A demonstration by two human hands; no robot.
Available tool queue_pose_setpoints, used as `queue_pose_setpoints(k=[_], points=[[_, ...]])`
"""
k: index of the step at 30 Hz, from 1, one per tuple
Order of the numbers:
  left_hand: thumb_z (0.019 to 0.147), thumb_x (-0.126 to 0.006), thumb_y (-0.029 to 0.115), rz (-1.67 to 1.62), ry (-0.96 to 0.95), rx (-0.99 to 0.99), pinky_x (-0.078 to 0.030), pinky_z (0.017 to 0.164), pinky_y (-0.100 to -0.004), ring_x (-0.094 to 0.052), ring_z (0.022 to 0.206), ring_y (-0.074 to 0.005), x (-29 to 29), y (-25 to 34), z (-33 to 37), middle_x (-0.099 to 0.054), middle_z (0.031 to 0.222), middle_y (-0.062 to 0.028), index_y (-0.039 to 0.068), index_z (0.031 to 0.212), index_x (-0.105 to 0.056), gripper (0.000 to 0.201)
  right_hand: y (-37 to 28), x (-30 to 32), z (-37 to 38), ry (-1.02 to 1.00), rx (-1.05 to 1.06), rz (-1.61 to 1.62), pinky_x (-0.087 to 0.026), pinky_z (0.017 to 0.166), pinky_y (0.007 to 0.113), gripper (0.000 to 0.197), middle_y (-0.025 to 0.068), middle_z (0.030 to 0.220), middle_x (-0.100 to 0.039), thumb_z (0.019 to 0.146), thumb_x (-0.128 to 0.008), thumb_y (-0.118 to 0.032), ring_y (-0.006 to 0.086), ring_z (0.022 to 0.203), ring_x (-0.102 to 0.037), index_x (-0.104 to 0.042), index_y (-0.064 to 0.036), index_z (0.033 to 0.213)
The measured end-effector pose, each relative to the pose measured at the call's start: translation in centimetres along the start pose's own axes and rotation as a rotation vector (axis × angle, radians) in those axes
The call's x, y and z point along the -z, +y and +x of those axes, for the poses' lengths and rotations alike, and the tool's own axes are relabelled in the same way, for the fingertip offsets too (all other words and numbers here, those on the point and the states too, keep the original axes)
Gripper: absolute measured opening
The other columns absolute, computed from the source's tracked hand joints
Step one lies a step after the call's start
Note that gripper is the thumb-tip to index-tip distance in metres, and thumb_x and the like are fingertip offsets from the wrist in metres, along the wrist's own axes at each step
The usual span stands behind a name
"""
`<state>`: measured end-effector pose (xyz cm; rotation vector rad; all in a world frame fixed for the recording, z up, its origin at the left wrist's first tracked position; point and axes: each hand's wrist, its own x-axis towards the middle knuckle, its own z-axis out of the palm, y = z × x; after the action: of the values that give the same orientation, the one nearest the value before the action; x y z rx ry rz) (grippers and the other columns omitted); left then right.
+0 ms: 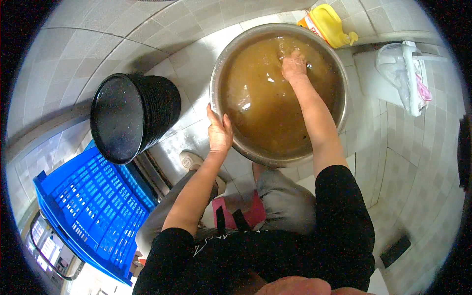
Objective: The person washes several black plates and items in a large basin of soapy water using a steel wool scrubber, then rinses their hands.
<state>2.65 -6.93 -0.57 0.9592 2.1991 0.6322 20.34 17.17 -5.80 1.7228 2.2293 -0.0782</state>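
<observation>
A wide metal basin [215, 93] full of murky brown water [260, 108] stands on the floor in front of me. My left hand [219, 132] grips its near left rim, with the thumb on the rim and the fingers along the outer side. Reaching across the basin, my right hand [294, 66] dips into the water near the far side. Its fingers are under the surface, and the brown water hides whatever they may touch. Ripples and bright glints show around that hand.
Left of the basin stands a stack of black round tubs [118, 118]. A blue slatted plastic crate [93, 206] is nearer me on the left. Behind the basin sits a yellow jug [327, 24]. A white bin with a clear bag [410, 78] stands at the right, by tiled walls.
</observation>
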Motion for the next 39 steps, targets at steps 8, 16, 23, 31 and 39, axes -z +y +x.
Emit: queue_pose_setpoints(k=[8,16,23,31,39], points=[[0.089,-0.046,0.017,-0.048,-0.063,0.043,-0.048,0.069,-0.0469,-0.06,0.078,-0.0448,0.1,1.0,-0.3,-0.061,0.086,-0.0288,0.01,0.138,-0.006,0.064,6.4,-4.8,-3.7,-0.292,0.002,0.13,-0.048,0.082,0.039,0.022,0.0198,0.108,-0.059,0.078,-0.054,-0.013,0.03,0.1,-0.058,-0.065,-0.0035,0.094],[0.089,-0.047,0.019,-0.048,0.013,-0.089,-0.047,0.058,-0.0449,-0.059,0.061,-0.0403,-1.4,0.4,-0.1,-0.06,0.066,-0.0216,0.01,0.138,-0.007,0.064,14.8,-6.0,-4.4,0.191,0.243,0.082,-0.04,0.094,0.039,0.021,0.016,0.109,-0.059,0.078,-0.049,-0.01,0.0278,0.107,-0.053,-0.067,-0.0041,0.086],[0.089,-0.046,0.019,-0.071,-0.035,-0.055,-0.047,0.059,-0.0456,-0.059,0.064,-0.042,-0.9,0.0,-0.1,-0.06,0.069,-0.0239,0.01,0.138,-0.007,0.063,17.1,-2.1,0.8,0.189,0.718,-0.247,-0.027,0.105,0.041,0.023,0.0105,0.121,-0.054,0.08,-0.048,-0.014,0.026,0.119,-0.042,-0.066,-0.0048,0.092],[0.09,-0.047,0.019,-0.016,0.023,-0.023,-0.047,0.059,-0.0456,-0.06,0.065,-0.0417,0.1,0.1,-0.2,-0.06,0.069,-0.0238,0.009,0.137,-0.011,0.06,19.7,2.1,-5.7,0.025,0.759,-0.382,-0.028,0.105,0.039,0.025,0.0126,0.129,-0.047,0.082,-0.048,-0.015,0.0281,0.121,-0.04,-0.063,-0.007,0.1],[0.091,-0.045,0.023,-0.024,0.036,-0.017,-0.048,0.063,-0.046,-0.06,0.068,-0.0411,0.0,0.0,-0.1,-0.061,0.072,-0.0231,0.008,0.137,-0.013,0.059,17.4,-1.0,-19.7,-0.113,0.664,-0.134,-0.042,0.088,0.045,0.022,0.0145,0.097,-0.06,0.075,-0.056,-0.023,0.0321,0.102,-0.051,-0.065,-0.0085,0.088]])
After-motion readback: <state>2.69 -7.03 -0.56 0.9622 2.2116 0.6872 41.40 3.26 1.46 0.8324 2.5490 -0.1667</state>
